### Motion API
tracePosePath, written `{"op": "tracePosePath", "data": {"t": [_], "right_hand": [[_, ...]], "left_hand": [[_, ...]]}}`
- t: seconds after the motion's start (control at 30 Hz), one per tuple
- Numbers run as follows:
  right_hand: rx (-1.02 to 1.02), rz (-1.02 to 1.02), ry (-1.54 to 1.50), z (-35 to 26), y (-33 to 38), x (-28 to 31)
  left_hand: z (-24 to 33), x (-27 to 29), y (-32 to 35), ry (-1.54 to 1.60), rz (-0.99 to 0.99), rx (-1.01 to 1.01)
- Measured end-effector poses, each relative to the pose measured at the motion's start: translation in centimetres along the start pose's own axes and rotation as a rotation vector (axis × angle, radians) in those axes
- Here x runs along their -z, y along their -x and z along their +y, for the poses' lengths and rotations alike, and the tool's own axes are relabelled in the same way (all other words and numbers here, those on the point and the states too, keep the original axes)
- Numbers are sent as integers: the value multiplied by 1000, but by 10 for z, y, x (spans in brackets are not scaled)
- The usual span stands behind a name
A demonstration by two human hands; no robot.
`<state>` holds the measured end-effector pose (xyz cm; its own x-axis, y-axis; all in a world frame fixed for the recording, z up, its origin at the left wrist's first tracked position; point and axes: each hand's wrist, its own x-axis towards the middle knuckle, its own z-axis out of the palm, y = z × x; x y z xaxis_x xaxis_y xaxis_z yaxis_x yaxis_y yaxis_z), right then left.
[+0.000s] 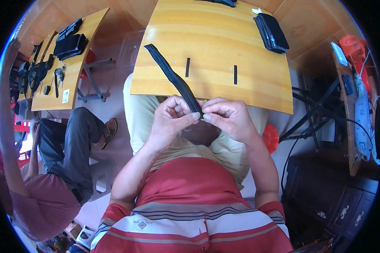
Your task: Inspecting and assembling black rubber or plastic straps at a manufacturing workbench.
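Note:
A long black ribbed fabric strip (173, 78) runs from my hands up across the near left part of the wooden table (215, 38). Its near end is pinched between the thumb and fingers of my left hand (173, 118). My right hand (232, 117) pinches at the very tip of that same end, thumb almost touching the left thumb. Both hands are in front of the table's near edge, above my lap. Two short black strips, one on the left (188, 67) and one on the right (235, 74), lie apart on the tabletop beyond my hands.
A stack of black folded fabric pieces (271, 33) sits at the table's far right corner. To the left, another person (46, 198) sits by a second table (78, 46) holding black pieces and keys. At right stand a side shelf (346, 105) and dark drawers (325, 189).

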<state>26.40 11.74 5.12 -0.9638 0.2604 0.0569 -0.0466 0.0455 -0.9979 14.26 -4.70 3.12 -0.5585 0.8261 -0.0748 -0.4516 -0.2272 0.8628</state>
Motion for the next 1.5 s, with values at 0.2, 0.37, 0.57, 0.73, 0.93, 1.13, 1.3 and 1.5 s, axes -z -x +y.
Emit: {"op": "tracePosePath", "data": {"t": [0.2, 0.37, 0.57, 0.73, 0.93, 1.13, 1.3, 1.5], "right_hand": [[10, -14, 183, -4, -2, 2], [103, -84, 309, -5, -4, 9], [117, -101, 327, 0, -6, 11], [153, -103, 366, 2, -7, 11], [186, -69, 363, 9, -6, 11], [261, -5, 402, 6, -6, 8], [373, 54, 514, 12, -4, 9], [411, 143, 557, 16, 0, 5]], "left_hand": [[-5, 4, 0, -8, -10, 7], [-5, 5, -4, 5, -16, 58], [-10, 4, -5, -75, -26, 11], [-9, 4, -6, -121, -37, 4], [-8, 1, -7, -144, -29, 8], [-8, -2, -8, -194, -20, -2], [-12, -3, -12, -182, -30, 2], [-15, -5, -15, -133, 34, 50]]}}
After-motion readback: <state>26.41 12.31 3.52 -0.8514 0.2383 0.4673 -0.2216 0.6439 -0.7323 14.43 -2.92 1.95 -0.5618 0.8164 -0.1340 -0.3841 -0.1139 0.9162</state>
